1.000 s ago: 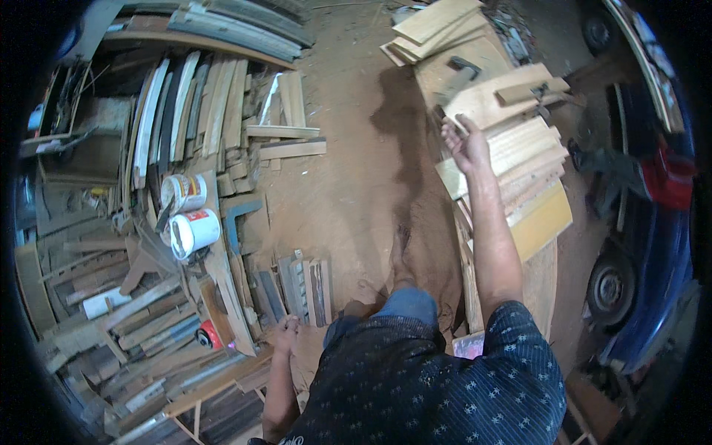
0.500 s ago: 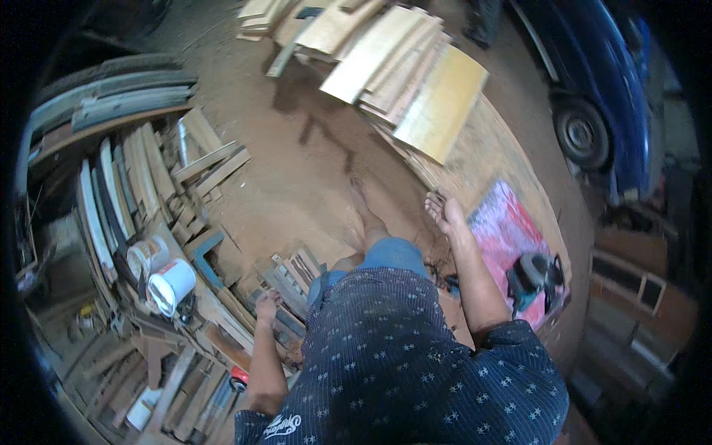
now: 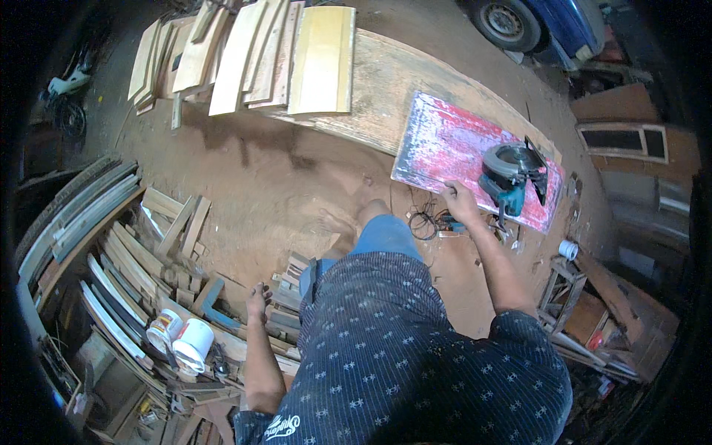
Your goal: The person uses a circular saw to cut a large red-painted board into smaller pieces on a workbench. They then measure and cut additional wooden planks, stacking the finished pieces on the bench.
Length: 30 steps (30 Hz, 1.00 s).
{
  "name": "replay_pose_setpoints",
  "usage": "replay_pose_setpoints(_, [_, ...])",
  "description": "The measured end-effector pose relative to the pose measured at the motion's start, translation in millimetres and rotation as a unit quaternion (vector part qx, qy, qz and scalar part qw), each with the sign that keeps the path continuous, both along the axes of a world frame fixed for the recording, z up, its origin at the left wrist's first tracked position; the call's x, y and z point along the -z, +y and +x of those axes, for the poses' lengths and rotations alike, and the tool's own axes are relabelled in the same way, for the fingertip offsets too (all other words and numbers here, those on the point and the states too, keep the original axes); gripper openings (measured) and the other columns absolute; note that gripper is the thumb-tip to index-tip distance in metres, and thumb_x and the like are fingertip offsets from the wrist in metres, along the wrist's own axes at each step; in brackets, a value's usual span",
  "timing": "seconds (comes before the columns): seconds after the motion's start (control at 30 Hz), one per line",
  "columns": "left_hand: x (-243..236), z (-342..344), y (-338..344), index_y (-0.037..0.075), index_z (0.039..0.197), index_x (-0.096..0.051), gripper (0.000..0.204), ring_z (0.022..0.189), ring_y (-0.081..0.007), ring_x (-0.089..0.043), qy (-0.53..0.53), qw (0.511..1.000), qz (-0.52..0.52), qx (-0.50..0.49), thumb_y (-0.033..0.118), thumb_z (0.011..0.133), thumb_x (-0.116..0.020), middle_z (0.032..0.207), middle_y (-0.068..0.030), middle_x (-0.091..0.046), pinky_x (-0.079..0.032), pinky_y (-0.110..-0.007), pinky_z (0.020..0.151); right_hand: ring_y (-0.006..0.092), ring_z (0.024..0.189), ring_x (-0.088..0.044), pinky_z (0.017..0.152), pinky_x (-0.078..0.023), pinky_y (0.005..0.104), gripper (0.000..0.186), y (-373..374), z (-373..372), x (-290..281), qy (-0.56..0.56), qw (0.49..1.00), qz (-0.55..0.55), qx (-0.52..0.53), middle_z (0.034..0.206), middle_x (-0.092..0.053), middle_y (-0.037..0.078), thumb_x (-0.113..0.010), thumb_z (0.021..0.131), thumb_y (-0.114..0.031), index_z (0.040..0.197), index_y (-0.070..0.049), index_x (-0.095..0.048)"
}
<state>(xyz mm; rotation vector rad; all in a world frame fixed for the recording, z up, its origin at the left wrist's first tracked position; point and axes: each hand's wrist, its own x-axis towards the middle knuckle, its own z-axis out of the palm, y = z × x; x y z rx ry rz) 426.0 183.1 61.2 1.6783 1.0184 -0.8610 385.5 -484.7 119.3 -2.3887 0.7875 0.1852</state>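
Observation:
My right hand (image 3: 456,193) is at the near edge of a red-and-white mottled board (image 3: 437,137), fingers curled; whether they grip the edge or something small is unclear. A teal-and-grey circular saw (image 3: 512,174) rests on that board, which lies on a long weathered plank bench (image 3: 378,81). My left hand (image 3: 258,300) hangs low at my left beside stacked offcuts (image 3: 285,319), fingers loosely bent and apart, holding nothing visible. Black cables and a teal tool (image 3: 441,221) lie on the dirt floor beneath the board.
Pale boards (image 3: 319,59) are stacked on the bench. At left are timber piles (image 3: 89,215) and white buckets (image 3: 193,345). A blue vehicle (image 3: 571,30) stands beyond the bench. A wooden frame (image 3: 623,144) and scrap wood (image 3: 601,311) are at right.
My view has swung rightward, bringing the bench across the front and the saw fully into sight. My right hand has moved from beside the pale boards to the mottled board's edge.

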Motion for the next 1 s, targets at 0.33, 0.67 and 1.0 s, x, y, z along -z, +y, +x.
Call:
replay_pose_setpoints(0.33, [-22,57,-99,0.009,0.113,-0.055,0.031,0.077,-0.0156,-0.062,0.006,0.989,0.037,0.143,0.036,0.097,-0.057,0.101,-0.0046,-0.066,-0.047,-0.032,0.067,0.0447,0.129,-0.045,0.102,-0.031,0.0668,0.038,-41,2,-46,0.316,0.871,-0.283,-0.247,0.131,-0.056,0.029,-0.05,0.089,-0.016,0.115,0.007,-0.067])
replay_pose_setpoints(0.67, [-30,110,-351,0.005,0.116,-0.06,0.038,0.082,-0.0187,-0.065,-0.069,0.926,-0.045,0.369,0.038,0.097,-0.058,0.105,-0.0091,-0.068,-0.049,-0.034,0.072,0.0243,0.101,-0.066,0.087,-0.053,0.0404,0.03,-128,-26,31,0.167,0.978,-0.101,0.069,0.114,-0.069,0.014,-0.051,0.089,-0.014,0.114,-0.004,-0.066])
replay_pose_setpoints(1.0, [62,138,-538,-0.008,0.136,-0.044,0.064,0.109,-0.0218,-0.058,-0.144,0.881,-0.071,0.445,0.033,0.092,-0.067,0.123,-0.0138,-0.06,-0.047,-0.033,0.092,0.0394,0.099,-0.066,0.085,-0.054,0.0473,0.05,-191,-149,-174,0.147,0.982,-0.035,0.116,0.105,-0.068,0.025,-0.072,0.076,-0.027,0.117,-0.001,-0.063])
